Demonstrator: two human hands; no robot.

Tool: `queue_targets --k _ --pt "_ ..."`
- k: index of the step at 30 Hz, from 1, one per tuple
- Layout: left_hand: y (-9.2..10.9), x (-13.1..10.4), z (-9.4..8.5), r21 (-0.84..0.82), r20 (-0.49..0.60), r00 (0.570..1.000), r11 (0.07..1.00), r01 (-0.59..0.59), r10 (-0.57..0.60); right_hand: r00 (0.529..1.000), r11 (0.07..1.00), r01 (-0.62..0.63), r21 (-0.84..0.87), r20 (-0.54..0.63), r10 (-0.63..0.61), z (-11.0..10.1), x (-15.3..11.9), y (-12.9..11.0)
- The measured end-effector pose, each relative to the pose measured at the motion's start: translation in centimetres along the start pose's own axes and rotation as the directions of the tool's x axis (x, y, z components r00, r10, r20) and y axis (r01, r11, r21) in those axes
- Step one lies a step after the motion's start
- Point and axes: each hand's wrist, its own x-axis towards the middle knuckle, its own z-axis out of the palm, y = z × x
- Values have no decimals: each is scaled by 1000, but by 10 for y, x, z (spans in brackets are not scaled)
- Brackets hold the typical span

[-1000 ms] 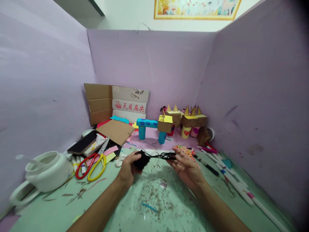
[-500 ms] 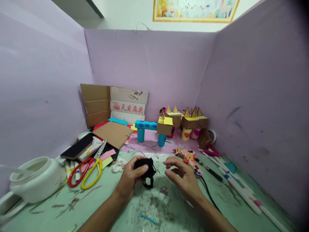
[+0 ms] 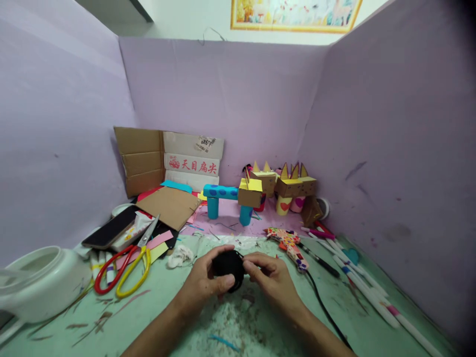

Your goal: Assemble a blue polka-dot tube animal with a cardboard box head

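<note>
A round ball of black yarn (image 3: pixel 227 269) is held above the green table, near the middle. My left hand (image 3: pixel 204 282) wraps round its left side, with the thumb across the front. At the ball's right edge, my right hand (image 3: pixel 273 280) has thumb and index finger pinched together on black yarn strands. Behind both hands stands a blue tube figure (image 3: pixel 222 192) with dark blue spots and a cardboard box head with a yellow top.
Scissors (image 3: pixel 142 253) with red and yellow handles, a phone (image 3: pixel 110 227) and a white pot (image 3: pixel 44 282) lie left. A patterned glue gun (image 3: pixel 289 245) with a black cable and white rolls (image 3: pixel 366 287) are right. More box-headed figures (image 3: pixel 293 187) stand behind.
My right hand has moved left to the yarn, its fingers closing on strands at the edge. The hanging loops now lie closer to the ball. The view has shifted slightly.
</note>
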Motion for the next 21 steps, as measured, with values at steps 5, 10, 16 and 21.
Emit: queue_targets --k 5,10,16,21 --pt "6 4 -11 68 -81 996 998 -16 22 989 967 -91 238 -90 115 -8 5 -1" --pt "13 2 -9 72 18 1000 997 13 -14 986 967 -102 232 -102 129 -9 6 -3" --pt "12 -3 2 58 84 995 997 41 -46 999 999 -5 33 -36 6 -6 3 -9" --pt "6 0 2 -85 50 998 995 49 -45 993 966 -97 238 -36 108 -13 2 -6"
